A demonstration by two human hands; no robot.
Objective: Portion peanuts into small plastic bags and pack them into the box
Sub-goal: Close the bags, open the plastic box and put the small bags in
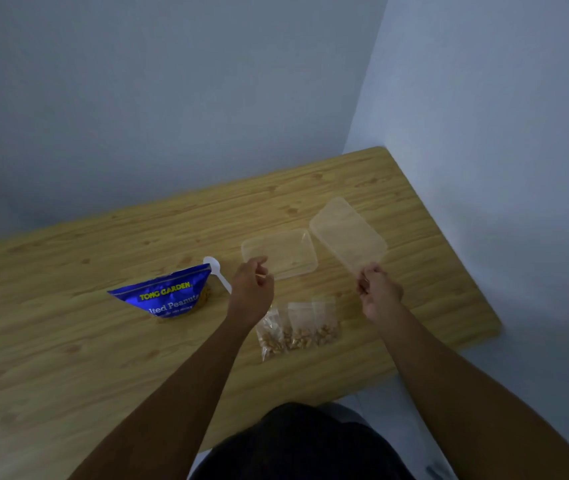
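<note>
I am looking down on the counter (68, 341), where the clear box (286, 251) is sitting open toward the far right corner. My right grip (378, 292) is pinching the near corner of its lid (345, 230), tilting it aside to free the opening. The blue peanut pouch (167, 296) is lying left of centre. Three filled small bags (300, 330) are waiting near the front edge, seemingly ready for packing. My left grip (253, 285) is curling at the box's near-left corner, perhaps steadying it; I cannot tell whether it is clasping the rim.

- Blue peanut packet (169, 296): opened, standing at the bench's (103, 358) left.
- Small clear bags (297, 332): peanut-filled, lying side by side.
- Clear box (286, 252): open, behind the bags.
- Lid (347, 233): off, just right of the box.
</note>
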